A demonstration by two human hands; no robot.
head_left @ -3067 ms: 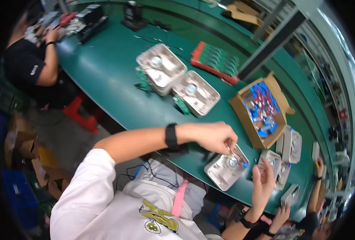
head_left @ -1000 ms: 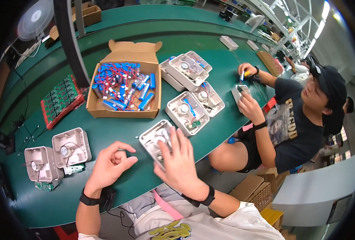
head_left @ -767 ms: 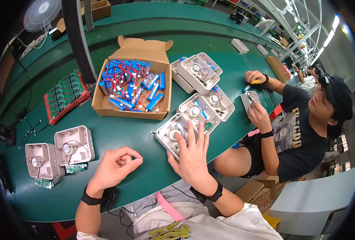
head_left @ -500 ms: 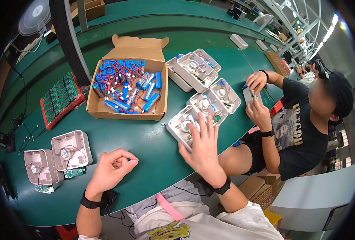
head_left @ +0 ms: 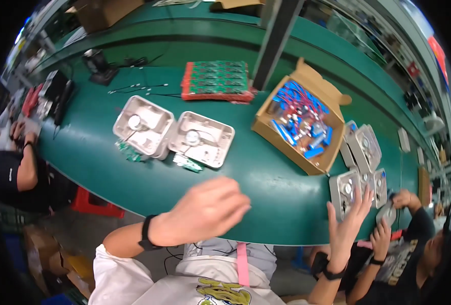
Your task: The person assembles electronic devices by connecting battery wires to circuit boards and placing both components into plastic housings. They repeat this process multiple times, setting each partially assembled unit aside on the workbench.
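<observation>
My left hand (head_left: pixel 205 211), somewhat smeared by motion, hovers over the front of the table with its fingers curled in and nothing visible in them. Beyond it are two open light-grey plastic housings (head_left: pixel 213 125) (head_left: pixel 153 113), each with a round white speaker inside. The left one sits on top of another housing. Green circuit boards (head_left: pixel 187 163) (head_left: pixel 129 151) hang by wires at their near edges. Over at the right, my right hand (head_left: pixel 348 226) is open, fingers spread, in front of a grey housing (head_left: pixel 339 185); whether it touches is unclear.
A cardboard box (head_left: pixel 286 147) holds blue batteries with red and black wires. Green circuit boards (head_left: pixel 215 76) are stacked on red wrap beside a dark post (head_left: pixel 276 46). More housings (head_left: pixel 369 147) stand at right, near a co-worker's hands (head_left: pixel 383 236). Another person (head_left: pixel 19 168) works at far left.
My view has swung left, so the housings with dangling boards now lie near the middle. My left hand has moved toward them, still curled. My right hand stays open by the right-hand housings.
</observation>
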